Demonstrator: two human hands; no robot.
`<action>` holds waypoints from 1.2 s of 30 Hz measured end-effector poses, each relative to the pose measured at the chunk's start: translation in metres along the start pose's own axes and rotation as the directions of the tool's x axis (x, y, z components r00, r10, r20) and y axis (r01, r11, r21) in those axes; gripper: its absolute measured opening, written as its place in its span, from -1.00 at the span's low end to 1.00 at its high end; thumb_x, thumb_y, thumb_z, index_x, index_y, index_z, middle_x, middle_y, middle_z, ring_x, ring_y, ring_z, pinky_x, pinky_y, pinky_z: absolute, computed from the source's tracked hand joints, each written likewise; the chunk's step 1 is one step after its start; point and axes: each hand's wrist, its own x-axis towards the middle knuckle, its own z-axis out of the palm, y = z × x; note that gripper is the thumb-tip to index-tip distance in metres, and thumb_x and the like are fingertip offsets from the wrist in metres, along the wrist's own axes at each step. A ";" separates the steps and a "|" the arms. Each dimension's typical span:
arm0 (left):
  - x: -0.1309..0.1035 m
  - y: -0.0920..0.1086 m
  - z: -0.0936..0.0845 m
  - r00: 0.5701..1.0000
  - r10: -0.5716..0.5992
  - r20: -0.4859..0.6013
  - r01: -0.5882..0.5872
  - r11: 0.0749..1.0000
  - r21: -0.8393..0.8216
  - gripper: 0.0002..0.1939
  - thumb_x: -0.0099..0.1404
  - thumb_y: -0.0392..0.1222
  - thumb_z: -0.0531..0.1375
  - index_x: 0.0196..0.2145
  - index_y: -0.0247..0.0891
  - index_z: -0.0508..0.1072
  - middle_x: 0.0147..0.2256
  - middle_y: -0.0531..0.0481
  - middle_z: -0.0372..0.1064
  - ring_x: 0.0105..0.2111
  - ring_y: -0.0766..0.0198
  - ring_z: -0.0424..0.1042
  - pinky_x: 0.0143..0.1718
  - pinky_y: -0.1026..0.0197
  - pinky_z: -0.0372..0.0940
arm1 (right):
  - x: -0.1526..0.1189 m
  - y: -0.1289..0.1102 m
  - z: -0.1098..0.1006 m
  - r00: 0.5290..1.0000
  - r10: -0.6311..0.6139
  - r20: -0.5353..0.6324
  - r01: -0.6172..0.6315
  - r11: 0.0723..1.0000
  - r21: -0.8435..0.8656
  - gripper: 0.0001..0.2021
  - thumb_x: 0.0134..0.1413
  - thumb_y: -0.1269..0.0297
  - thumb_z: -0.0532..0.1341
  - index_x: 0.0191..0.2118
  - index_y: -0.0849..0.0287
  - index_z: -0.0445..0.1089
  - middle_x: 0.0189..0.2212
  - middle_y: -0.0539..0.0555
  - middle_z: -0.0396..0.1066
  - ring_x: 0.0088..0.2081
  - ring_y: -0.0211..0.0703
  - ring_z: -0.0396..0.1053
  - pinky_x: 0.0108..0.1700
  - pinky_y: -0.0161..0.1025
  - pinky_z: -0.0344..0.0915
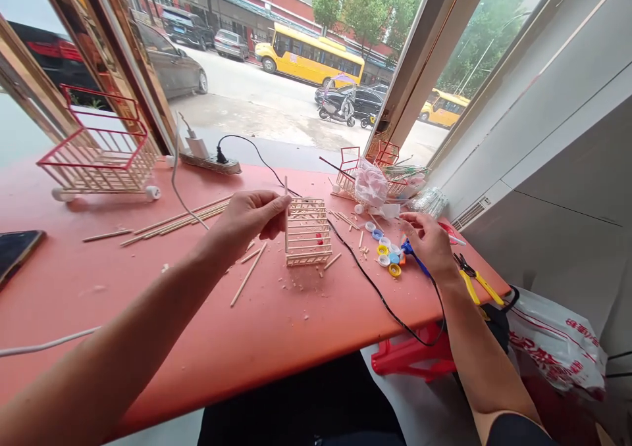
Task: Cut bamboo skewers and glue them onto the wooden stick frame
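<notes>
My left hand [257, 214] is closed on the left side of a small basket of thin wooden sticks [309, 258], with thumb and fingers at an upright stick. A small red spot shows within its slats. My right hand [428, 242] is at the right of the table, fingers loosely curved and apart, with nothing visible between them. Beneath it lies a blue tool that looks like a glue gun [419, 260], partly hidden by the hand. Several bottle caps [384, 250] in white, blue and yellow lie just left of that hand.
A finished-looking stick cart with red rims [93, 163] stands at the left. Loose sticks [175, 224] and wood scraps lie about the pink table [237, 347]. A black cord [365, 275] crosses it. Yellow-handled pliers [474, 278] rest near the right edge; a crumpled plastic bag [371, 183] lies behind.
</notes>
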 end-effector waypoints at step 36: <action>0.026 -0.001 0.040 0.926 -0.210 0.314 0.263 0.955 -0.135 -0.62 0.27 -0.05 0.31 -0.61 -0.30 0.42 -0.66 0.01 0.36 -0.70 0.46 0.21 -0.69 0.36 0.02 | 0.040 -0.078 0.076 0.669 -0.633 0.389 0.480 0.768 0.424 0.25 -0.01 -0.19 0.43 0.54 -0.03 -0.43 0.52 0.24 -0.18 0.50 0.21 -0.13 0.47 0.21 -0.03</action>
